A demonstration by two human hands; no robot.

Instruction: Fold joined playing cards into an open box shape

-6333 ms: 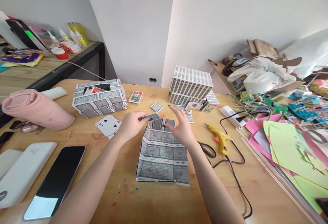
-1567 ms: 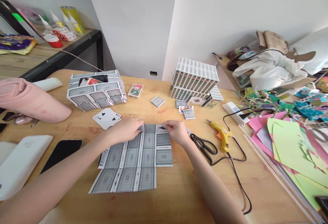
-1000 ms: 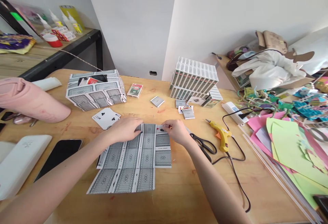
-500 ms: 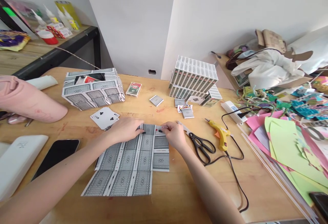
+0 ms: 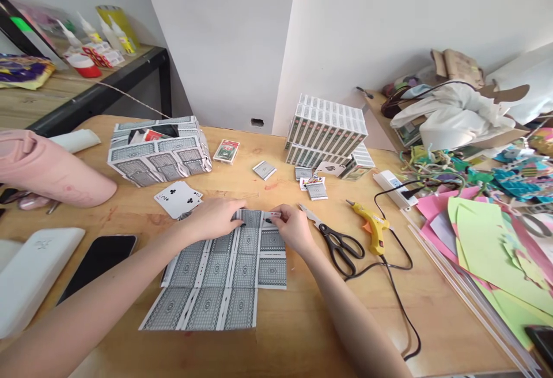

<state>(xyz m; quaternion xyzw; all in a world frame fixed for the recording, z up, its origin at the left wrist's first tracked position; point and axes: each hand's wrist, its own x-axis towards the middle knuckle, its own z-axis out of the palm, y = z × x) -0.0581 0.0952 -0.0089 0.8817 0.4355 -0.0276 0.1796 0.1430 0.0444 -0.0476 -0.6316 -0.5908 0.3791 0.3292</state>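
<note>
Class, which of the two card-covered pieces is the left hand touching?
The nearer panelled piece, its far edge under the left hand; the boxy piece stands farther back, untouched.

Card sheet (image 5: 213, 268) spread on the table (image 5: 298, 332), side flap (image 5: 272, 273) out to the right.
Grey patterned card backs make up the sheet, set in columns with narrow white seams bearing small marks; a row of three forms its near edge. The flap is two backs deep, topped by a pale strip (image 5: 265, 225). The sheet's far left part is hidden.
</note>
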